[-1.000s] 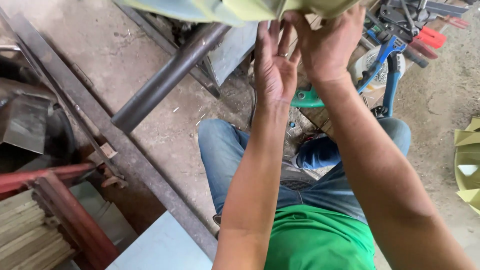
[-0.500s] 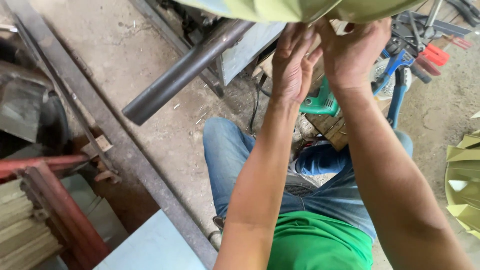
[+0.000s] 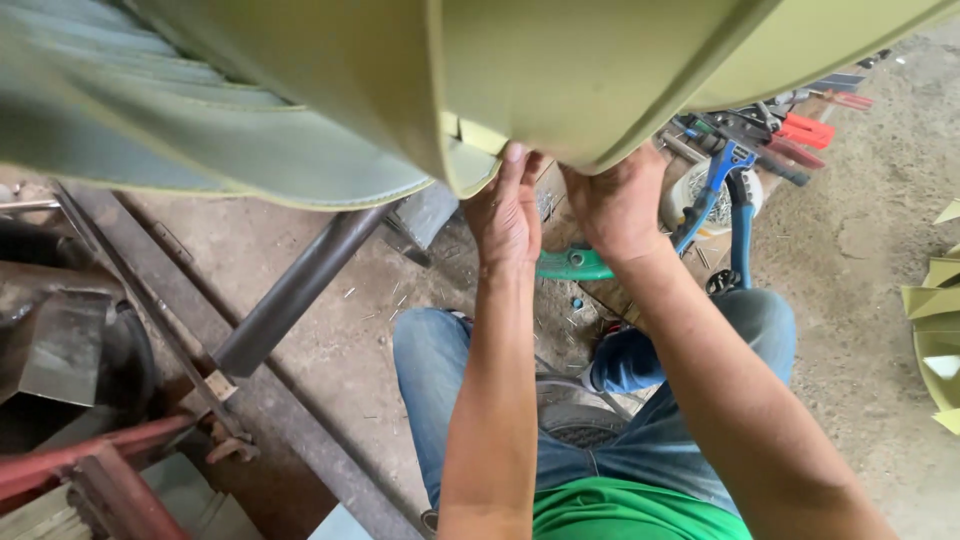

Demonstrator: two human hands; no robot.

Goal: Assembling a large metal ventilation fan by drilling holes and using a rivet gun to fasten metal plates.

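A large olive-green upholstered piece [image 3: 520,70], padded and stitched, fills the top of the head view. Both my hands are raised to its lower edge. My left hand [image 3: 507,215] presses flat against the underside near a folded corner, its fingertips hidden under the cover. My right hand [image 3: 615,205] grips the cover's edge just to the right, fingers curled up out of sight. I sit on the concrete floor in blue jeans and a green shirt.
A dark metal pipe [image 3: 290,295] lies diagonally at my left. A green tool [image 3: 572,264] lies on the floor between my hands and knees. Blue-handled cutters [image 3: 735,190] and red-handled pliers [image 3: 805,130] lie at right. More olive pieces [image 3: 935,340] sit at the far right. Metal frames [image 3: 100,460] stand at left.
The olive piece has come down and now covers the top of the view. Both hands have shifted lower and to the centre, staying on its edge.
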